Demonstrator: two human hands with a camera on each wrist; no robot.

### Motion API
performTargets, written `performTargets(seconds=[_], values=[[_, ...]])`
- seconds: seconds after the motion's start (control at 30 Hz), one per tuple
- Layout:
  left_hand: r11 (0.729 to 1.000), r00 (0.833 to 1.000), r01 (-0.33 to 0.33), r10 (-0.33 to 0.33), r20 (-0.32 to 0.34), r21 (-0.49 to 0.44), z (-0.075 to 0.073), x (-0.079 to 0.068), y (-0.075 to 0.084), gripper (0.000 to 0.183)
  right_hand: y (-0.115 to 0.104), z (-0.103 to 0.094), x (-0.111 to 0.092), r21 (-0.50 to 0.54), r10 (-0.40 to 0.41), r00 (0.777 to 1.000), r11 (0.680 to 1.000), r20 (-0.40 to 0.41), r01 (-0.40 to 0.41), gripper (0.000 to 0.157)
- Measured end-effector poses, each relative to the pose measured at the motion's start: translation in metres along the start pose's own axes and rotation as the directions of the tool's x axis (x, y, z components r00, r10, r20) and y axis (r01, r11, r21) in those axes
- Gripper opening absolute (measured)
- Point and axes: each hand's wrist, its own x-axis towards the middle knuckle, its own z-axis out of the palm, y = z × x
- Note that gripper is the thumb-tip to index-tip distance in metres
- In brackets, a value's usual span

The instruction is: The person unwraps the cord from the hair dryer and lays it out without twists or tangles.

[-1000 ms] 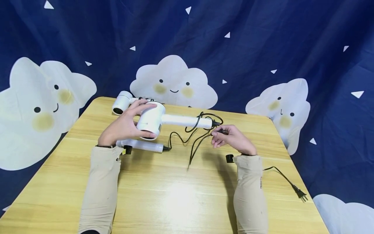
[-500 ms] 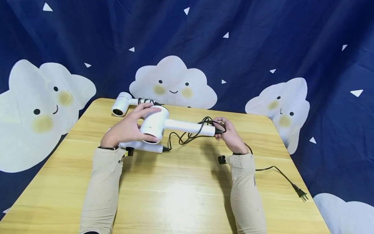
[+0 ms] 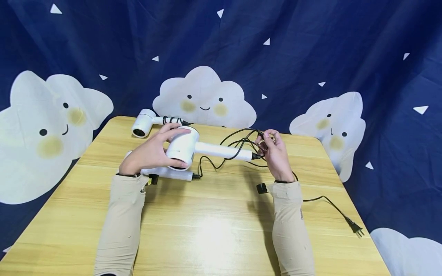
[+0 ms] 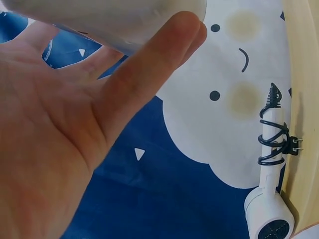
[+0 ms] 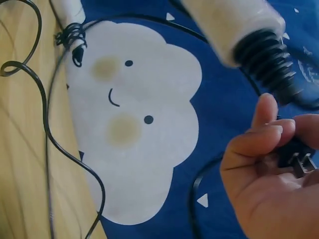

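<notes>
A white hair dryer [image 3: 221, 150] is held up over the table, handle pointing right. My left hand [image 3: 152, 153] grips its round head between thumb and fingers; in the left wrist view only the underside of that head shows. At the handle's end, my right hand [image 3: 276, 155] pinches the dryer's black cord [image 3: 238, 132], which arcs in loose loops around the handle. The right wrist view shows the two-pin plug [image 5: 302, 163] in that hand, close below the ribbed cord sleeve [image 5: 266, 62]. Below the held dryer lies a second dryer [image 3: 169, 173], its head hidden by my left hand.
A third white dryer [image 3: 143, 122] lies at the table's back left, cord wound around its handle. The second dryer's cord [image 3: 210, 159] runs right, ending in a plug [image 3: 355, 227] near the right edge of the wooden table [image 3: 179, 237]. A blue cloud-print curtain [image 3: 276, 76] hangs behind.
The right hand has moved the plug end of the cord from in front of the handle up beside its end, so the hanging cord now loops around the handle. The held dryer has shifted slightly nearer.
</notes>
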Motion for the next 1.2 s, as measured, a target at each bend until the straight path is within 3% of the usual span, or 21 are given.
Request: performTargets(seconds=[0.17,0.4,0.73,0.87,1.0,1.2], values=[[1.0,1.0,0.008,-0.008,-0.002,0.016,0.0,0.0,-0.002,0.092,-0.005,0.004,-0.003,0.049,-0.11,0.994,0.993,0.004,0.109,0.008],[0.997,0.998,0.07,-0.07,-0.004,0.031,-0.002,-0.002,-0.01,0.096,-0.007,0.009,-0.006,0.147,-0.246,0.969,0.959,-0.009,0.244,0.006],[0.999,0.999,0.035,-0.035,0.021,0.005,-0.005,-0.003,-0.016,0.09,-0.011,0.014,-0.006,0.282,-0.381,0.915,0.871,-0.133,0.403,0.011],[0.997,0.997,0.074,-0.074,0.028,-0.01,-0.006,-0.004,-0.019,0.09,-0.011,0.014,-0.006,0.355,-0.428,0.886,0.812,-0.178,0.463,0.014],[0.99,0.99,0.141,-0.141,0.018,-0.021,-0.009,-0.006,-0.022,0.093,-0.013,0.013,-0.007,0.413,-0.451,0.872,0.769,-0.191,0.488,0.017],[0.986,0.986,0.165,-0.166,-0.029,-0.027,-0.016,-0.009,-0.029,0.094,-0.015,0.01,-0.008,0.403,-0.483,0.858,0.759,-0.177,0.511,0.018]])
